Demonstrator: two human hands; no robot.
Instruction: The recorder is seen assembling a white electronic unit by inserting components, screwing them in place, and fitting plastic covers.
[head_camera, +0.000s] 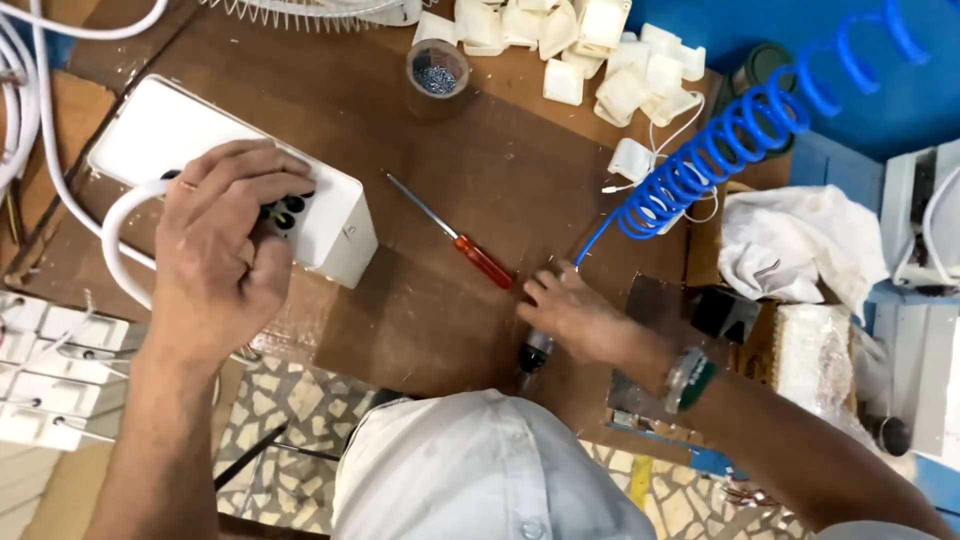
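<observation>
My left hand (218, 250) rests on top of a white box-shaped housing (150, 135) that has several dark round holes (288, 212); a thick white cable (112, 240) loops out beside the thumb. My right hand (575, 315) lies on the brown worktop and covers a pneumatic screwdriver (535, 352), whose dark tip sticks out below the palm. A blue coiled air hose (740, 130) runs from that tool up to the right. A red-handled screwdriver (470, 250) lies on the board between the two hands, touched by neither.
A small round cup of screws (437, 68) and a heap of white plastic parts (600, 50) sit at the far edge. White cloth (790, 245) and a wrapped block (812, 350) lie right. White switch plates (50, 370) are stacked left.
</observation>
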